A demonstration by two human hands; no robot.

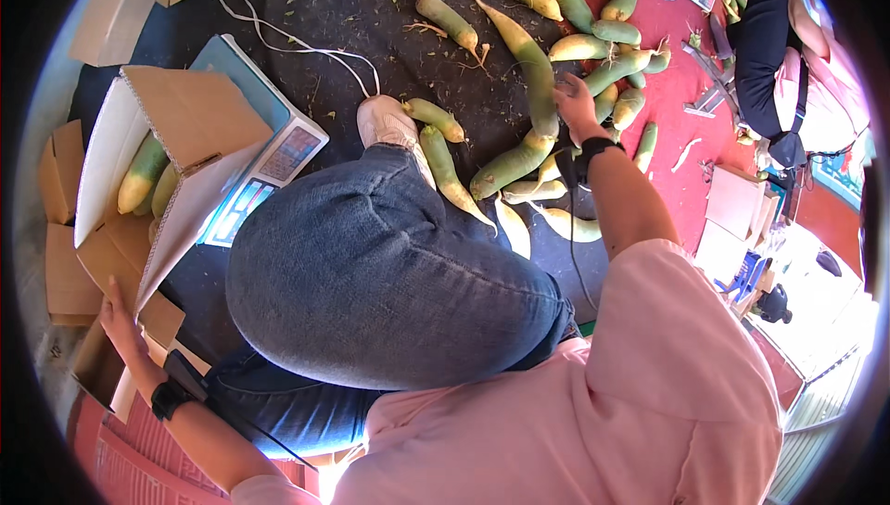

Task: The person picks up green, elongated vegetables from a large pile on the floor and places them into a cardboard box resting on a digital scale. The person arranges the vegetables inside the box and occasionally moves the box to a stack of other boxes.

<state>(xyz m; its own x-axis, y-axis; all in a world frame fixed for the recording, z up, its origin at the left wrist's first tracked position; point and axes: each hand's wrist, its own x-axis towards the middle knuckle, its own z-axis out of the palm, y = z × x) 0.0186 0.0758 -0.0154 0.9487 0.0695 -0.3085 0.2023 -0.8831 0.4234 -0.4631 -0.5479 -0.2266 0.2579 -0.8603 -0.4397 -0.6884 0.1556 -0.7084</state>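
My left hand (124, 330) holds the near edge of an open cardboard box (201, 105), its fingers laid over the flap. Inside the box lie several green radishes (142, 171). The box rests on a digital scale (278, 137) with a teal top and a panel bearing writing. My right hand (578, 107) is among the radishes on the floor, fingers bent, beside a long curved radish (535, 77). Whether it grips that radish or another beside it, I cannot tell. A shorter green radish (615, 74) lies just beyond my fingers.
Several more radishes (445, 22) lie on the dark mat (334, 4) and red floor (685, 192). My shoe (382, 123) touches a small radish (434, 119). White cord (306, 46) trails from it. Cardboard boxes (111, 18) stand left. Another person (758, 53) sits at upper right.
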